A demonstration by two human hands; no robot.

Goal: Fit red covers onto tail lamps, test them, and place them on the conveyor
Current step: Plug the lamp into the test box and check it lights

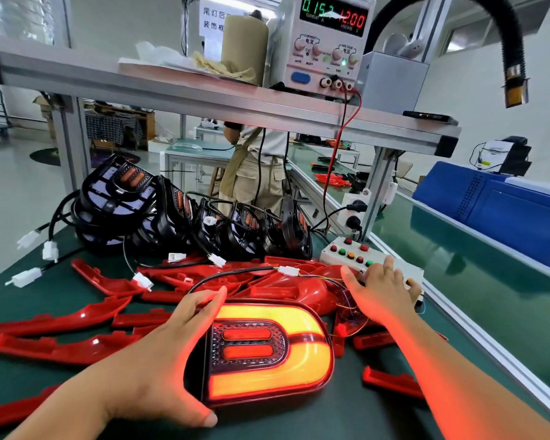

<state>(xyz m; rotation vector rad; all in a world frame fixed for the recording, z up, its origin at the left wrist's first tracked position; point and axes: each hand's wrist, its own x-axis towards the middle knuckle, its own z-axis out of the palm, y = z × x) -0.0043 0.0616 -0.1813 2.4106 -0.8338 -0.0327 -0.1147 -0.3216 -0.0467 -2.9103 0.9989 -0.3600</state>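
two hands at work: the left hand (172, 354) grips the left end of the tail lamp (267, 350), thumb at the near edge, fingers curled over the far edge. the lamp lies face up on the green counter (299, 420), front and middle, and it glows, with a yellow-orange u-shaped band around two red bars. the right hand (381, 290) reaches to the white button box (346, 254) at the counter's right edge, fingers spread and fairly straight, tips resting on its top; it holds nothing. a black cable runs from the lamp to a white connector (288, 270) just beyond. loose red covers (61, 347) lie scattered left of and behind the lamp. black lamp housings (185, 217) lean together further back. on the shelf above, the power supply (324, 46) reads 0.152 and 12.00. the green conveyor (489, 265) runs along the right.
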